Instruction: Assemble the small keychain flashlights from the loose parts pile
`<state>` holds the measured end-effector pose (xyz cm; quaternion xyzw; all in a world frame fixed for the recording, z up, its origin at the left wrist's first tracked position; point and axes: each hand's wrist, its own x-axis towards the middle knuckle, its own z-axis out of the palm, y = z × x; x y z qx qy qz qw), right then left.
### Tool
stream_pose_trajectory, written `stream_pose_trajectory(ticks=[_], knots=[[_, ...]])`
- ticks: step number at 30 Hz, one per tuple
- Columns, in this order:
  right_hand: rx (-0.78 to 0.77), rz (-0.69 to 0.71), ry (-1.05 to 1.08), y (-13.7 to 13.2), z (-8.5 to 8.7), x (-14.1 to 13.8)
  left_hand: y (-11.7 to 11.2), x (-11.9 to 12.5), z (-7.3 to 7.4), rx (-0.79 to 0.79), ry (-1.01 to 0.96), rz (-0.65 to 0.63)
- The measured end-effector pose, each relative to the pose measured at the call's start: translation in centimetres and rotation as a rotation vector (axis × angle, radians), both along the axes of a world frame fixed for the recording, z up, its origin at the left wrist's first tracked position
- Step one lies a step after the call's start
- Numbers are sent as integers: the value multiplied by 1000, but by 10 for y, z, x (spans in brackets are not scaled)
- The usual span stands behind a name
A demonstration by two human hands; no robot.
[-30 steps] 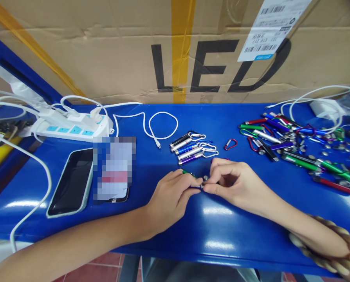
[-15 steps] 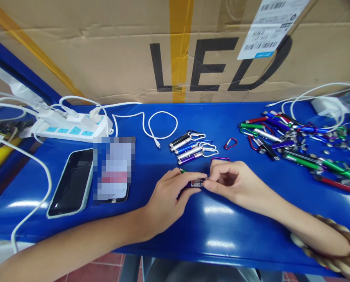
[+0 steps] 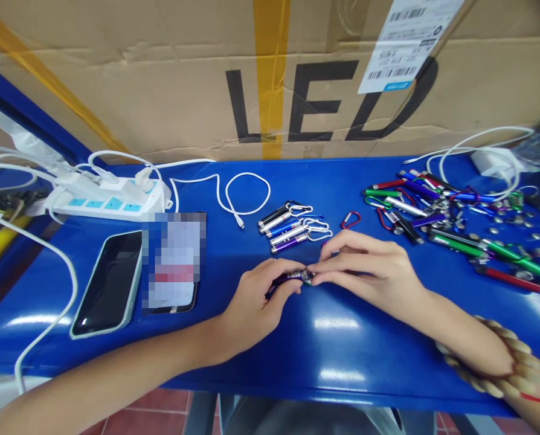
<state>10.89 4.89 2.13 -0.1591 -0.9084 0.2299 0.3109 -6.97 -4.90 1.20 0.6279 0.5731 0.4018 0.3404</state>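
Note:
Between thumb and fingers, my left hand [image 3: 254, 305] grips a small dark purple mini flashlight [image 3: 294, 275] with a printed label. My right hand [image 3: 379, 266] pinches the silver end of that flashlight, its fingers stretched side by side; any small part between the fingertips is hidden. A bit of green shows just under the silver end. Beyond my hands lies a row of mini flashlights [image 3: 282, 228] in black, silver, blue and purple, with carabiner clips on their right ends. A loose red carabiner [image 3: 350, 220] rests to the right of them.
At the right lies a pile of coloured pen-like flashlights [image 3: 460, 241] with scattered button cells. Two phones, one dark-screened [image 3: 109, 284], lie left, below a white power strip [image 3: 111, 202]. White cables trail around. A large cardboard box [image 3: 161, 78] stands behind the blue table [image 3: 261, 374].
My right hand's fingers have gone from curled to straighter, now over the flashlight's end. The flashlight has turned a little, showing its silver end. The whole view has shifted slightly.

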Motion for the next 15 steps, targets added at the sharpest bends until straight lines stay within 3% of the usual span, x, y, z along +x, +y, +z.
stream_pose_trajectory(ticks=[5, 15], knots=[[-71, 109, 30, 2, 4, -2, -1, 0, 2, -45, 0, -67], [-183, 56, 52, -5, -2, -6, -3, 1, -3, -22, -5, -71]])
